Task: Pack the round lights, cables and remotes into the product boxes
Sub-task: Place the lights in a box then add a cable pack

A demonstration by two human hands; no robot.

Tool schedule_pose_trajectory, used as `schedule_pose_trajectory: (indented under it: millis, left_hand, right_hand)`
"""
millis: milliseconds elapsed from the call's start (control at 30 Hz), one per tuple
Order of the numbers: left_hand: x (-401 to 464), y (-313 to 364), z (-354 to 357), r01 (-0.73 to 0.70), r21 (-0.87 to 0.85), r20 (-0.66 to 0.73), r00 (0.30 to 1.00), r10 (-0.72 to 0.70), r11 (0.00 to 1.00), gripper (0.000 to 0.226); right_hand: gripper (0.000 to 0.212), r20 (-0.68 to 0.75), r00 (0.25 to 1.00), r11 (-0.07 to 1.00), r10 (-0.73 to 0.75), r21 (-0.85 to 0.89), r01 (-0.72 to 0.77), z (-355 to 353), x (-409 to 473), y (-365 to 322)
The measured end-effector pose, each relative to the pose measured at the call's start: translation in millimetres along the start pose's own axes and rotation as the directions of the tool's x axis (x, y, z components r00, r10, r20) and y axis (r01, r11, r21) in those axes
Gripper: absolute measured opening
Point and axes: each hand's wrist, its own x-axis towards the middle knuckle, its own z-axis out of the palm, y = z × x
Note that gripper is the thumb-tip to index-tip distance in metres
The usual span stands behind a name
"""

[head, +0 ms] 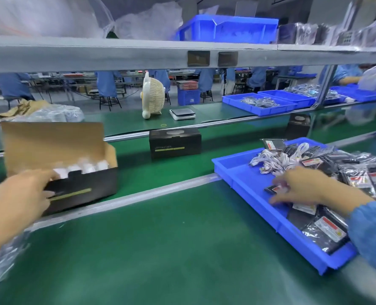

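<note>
An open black product box (pixel 81 190) with a brown inner lid stands on the green belt at the left, white round lights (pixel 83 167) showing inside. My left hand (pixel 22 194) grips its near left corner. At the right, a blue tray (pixel 244 172) holds coiled white cables (pixel 275 161) and bagged black remotes (pixel 356 179). My right hand (pixel 301 188) reaches into the tray, fingers curled over a small bagged remote (pixel 273 189); the blur hides whether it is lifted. A closed black product box (pixel 175 143) sits further along the belt.
A cream desk fan (pixel 151 95) and a small scale (pixel 182 113) stand on the far table. More blue trays (pixel 270 102) with bagged parts sit at the back right. A metal rail (pixel 138 194) divides belt from the near table. Clear plastic (pixel 0 260) lies lower left.
</note>
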Motion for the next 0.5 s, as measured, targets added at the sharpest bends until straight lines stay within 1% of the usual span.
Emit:
schedule_pose_trajectory:
  millis: [33, 67, 100, 133, 200, 233, 267, 300, 367, 400, 433, 467, 500]
  left_hand:
    - [-19.5, 23.2, -7.6, -0.039, 0.064, -0.057, 0.997, 0.042, 0.997, 0.039]
    - [-36.1, 36.2, -9.4, -0.102, 0.175, -0.096, 0.988, 0.12, 0.979, 0.039]
    - [-56.7, 51.3, -11.3, -0.162, 0.241, -0.112, 0.975, 0.193, 0.957, 0.04]
    - [-76.8, 64.2, -11.5, -0.213, 0.266, -0.125, 0.959, 0.252, 0.94, 0.042]
    - [-110.7, 83.2, -13.7, -0.319, 0.267, -0.105, 0.928, 0.357, 0.909, 0.049]
    - [-124.2, 88.6, -13.5, -0.366, 0.253, -0.104, 0.91, 0.402, 0.895, 0.051]
    - [-136.6, 93.3, -13.6, -0.408, 0.244, -0.096, 0.893, 0.44, 0.88, 0.053]
    - [-146.9, 97.4, -13.1, -0.44, 0.231, -0.087, 0.879, 0.469, 0.868, 0.053]
    - [-162.6, 105.4, -14.4, -0.485, 0.221, -0.07, 0.857, 0.51, 0.846, 0.055]
    - [-168.3, 109.6, -14.7, -0.508, 0.222, -0.064, 0.844, 0.533, 0.832, 0.055]
    - [-173.1, 114.4, -15.4, -0.522, 0.224, -0.055, 0.836, 0.546, 0.823, 0.056]
    - [-176.6, 118.0, -14.6, -0.54, 0.224, -0.057, 0.824, 0.564, 0.811, 0.056]
    - [-179.2, 121.3, -13.8, -0.548, 0.218, -0.069, 0.817, 0.573, 0.808, 0.057]
  right_hand:
    - [0.06, 0.102, 0.995, 0.998, 0.004, -0.066, 0.003, 1.0, 0.4, -2.6]
    - [0.055, 0.136, 0.991, 0.991, -0.004, -0.13, 0.022, 3.7, -2.6, -7.8]
    - [0.044, 0.114, 0.993, 0.982, 0.019, -0.19, 0.003, 7.3, -3.2, -11.1]
    - [0.036, 0.072, 0.997, 0.973, 0.027, -0.23, -0.01, 7.2, -2.9, -14.9]
    - [0.029, 0.006, 0.997, 0.973, 0.071, -0.221, -0.068, 5.4, 0.1, -22.9]
    - [0.027, -0.041, 0.995, 0.981, 0.096, -0.164, -0.102, 4.7, 3.0, -25.7]
    - [0.024, -0.107, 0.987, 0.991, 0.116, -0.054, -0.122, 4.9, 5.4, -28.0]
    - [0.022, -0.183, 0.973, 0.987, 0.143, 0.101, -0.126, 3.4, 8.0, -29.8]
    - [0.023, -0.335, 0.918, 0.911, 0.215, 0.408, -0.064, -6.2, 11.4, -35.7]
    - [0.027, -0.409, 0.878, 0.874, 0.248, 0.485, -0.021, -16.0, 12.2, -41.7]
    - [0.03, -0.492, 0.832, 0.855, 0.258, 0.516, 0.04, -28.4, 10.5, -50.4]
    - [0.029, -0.599, 0.763, 0.837, 0.243, 0.527, 0.147, -41.8, 6.6, -60.9]
    - [0.025, -0.705, 0.678, 0.797, 0.209, 0.524, 0.299, -57.1, -0.7, -75.4]
